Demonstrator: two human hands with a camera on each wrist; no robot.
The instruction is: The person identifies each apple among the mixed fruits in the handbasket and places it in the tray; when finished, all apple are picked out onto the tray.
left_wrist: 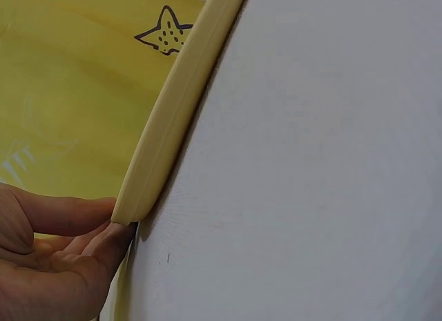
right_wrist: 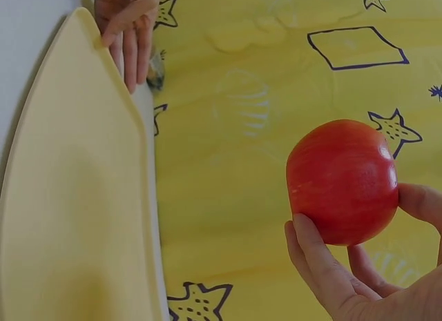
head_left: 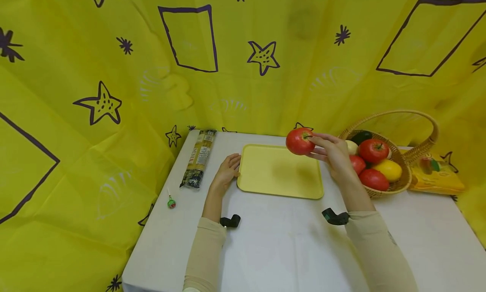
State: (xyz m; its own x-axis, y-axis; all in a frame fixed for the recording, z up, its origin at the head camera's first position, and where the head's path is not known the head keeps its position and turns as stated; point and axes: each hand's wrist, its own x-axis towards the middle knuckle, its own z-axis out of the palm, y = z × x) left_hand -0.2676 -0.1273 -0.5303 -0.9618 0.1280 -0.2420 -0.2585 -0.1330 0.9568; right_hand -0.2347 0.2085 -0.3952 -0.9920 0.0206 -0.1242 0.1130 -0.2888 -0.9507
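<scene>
A red tomato (head_left: pixel 300 141) is held up over the back right part of a yellow tray (head_left: pixel 281 174) by my right hand (head_left: pixel 334 155). In the right wrist view the tomato (right_wrist: pixel 343 183) sits between the thumb on one side and the fingertips (right_wrist: pixel 314 248) on the other. At the tray's left edge, my left hand (head_left: pixel 228 169) has its thumb on the rim and its fingers along the outside. The left wrist view shows the tray rim (left_wrist: pixel 162 134) between thumb and fingers of that hand (left_wrist: pixel 59 252). The tray lies flat on the white table.
Right of the tray stands a wicker basket (head_left: pixel 405 176) of tomatoes, a yellow lemon-like fruit (head_left: pixel 388 170) and other produce. A yellow packet (head_left: pixel 436 174) lies behind it. On the left lie a long clear noodle-like package (head_left: pixel 199 157) and a green lollipop (head_left: pixel 171 203).
</scene>
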